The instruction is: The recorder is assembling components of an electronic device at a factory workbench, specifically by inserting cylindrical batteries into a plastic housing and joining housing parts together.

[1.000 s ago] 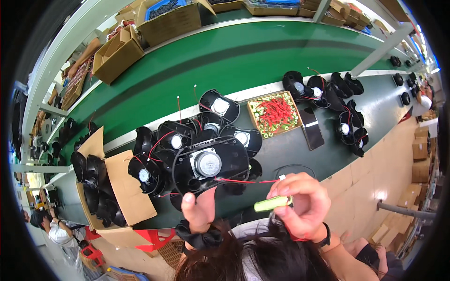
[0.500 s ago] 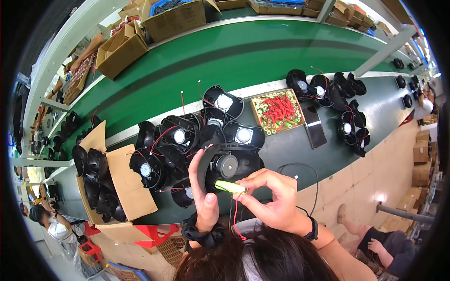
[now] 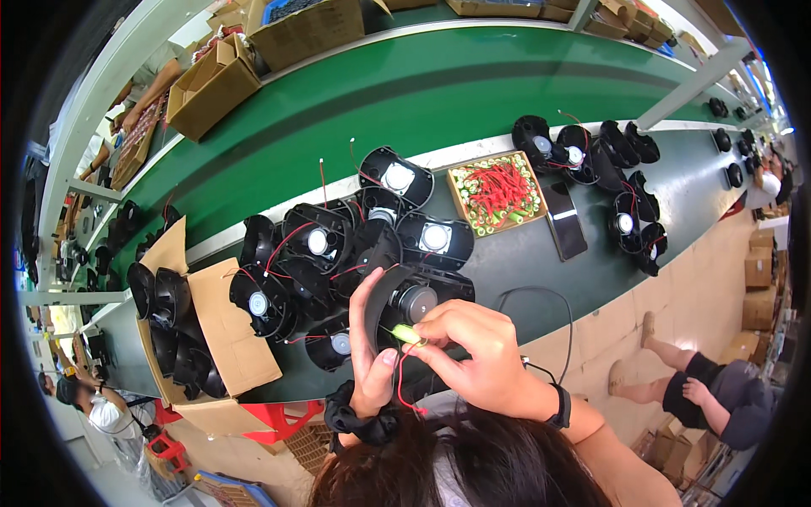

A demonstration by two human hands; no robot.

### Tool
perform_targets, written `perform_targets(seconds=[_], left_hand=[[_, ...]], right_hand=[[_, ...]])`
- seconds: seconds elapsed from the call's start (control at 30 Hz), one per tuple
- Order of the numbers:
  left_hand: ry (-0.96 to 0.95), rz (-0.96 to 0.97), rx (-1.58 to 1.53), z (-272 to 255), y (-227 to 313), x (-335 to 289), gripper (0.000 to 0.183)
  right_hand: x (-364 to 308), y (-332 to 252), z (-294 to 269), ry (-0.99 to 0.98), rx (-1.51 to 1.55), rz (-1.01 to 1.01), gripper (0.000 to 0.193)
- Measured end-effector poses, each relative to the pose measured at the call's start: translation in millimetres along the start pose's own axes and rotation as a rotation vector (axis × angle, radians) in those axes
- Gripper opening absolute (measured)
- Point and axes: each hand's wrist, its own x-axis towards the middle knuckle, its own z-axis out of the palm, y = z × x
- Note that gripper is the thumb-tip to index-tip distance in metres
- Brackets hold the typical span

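Observation:
My left hand grips the edge of a black oval speaker tilted up over the near edge of the dark workbench. My right hand pinches a small yellow-green part against the speaker's back, beside its silver magnet. A red wire hangs from the speaker between my hands. A pile of the same black speakers with red wires lies just behind.
An open cardboard box with stacked speakers sits at the left. A tray of red and green parts and a dark phone lie to the right, more speakers beyond. A green conveyor belt runs behind. A seated person is at the right.
The speaker came closer and tilted up. My right hand brought the yellow-green part from its right side up to its back, and my left hand shifted to its edge.

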Motion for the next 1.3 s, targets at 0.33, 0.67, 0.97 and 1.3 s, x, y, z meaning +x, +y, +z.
perform_targets(seconds=[0.33,0.67,0.97,1.3], left_hand=[[-0.02,0.0,-0.028,7.3,0.5,-3.0,0.087],[-0.216,-0.221,0.079,-10.9,16.1,-2.2,0.08],[-0.306,-0.142,0.063,-8.7,22.2,-6.3,0.065],[-0.17,-0.202,-0.11,-8.2,5.3,17.1,0.094]], right_hand=[[-4.1,-3.1,-2.6,-0.04,-0.098,-0.019,0.018],[-3.3,-1.2,-35.7,-0.391,0.232,0.266,0.019],[-11.1,23.1,-24.7,-0.397,0.44,0.184,0.062],[-8.3,56.3,-3.6,0.15,0.979,0.901,0.032]])
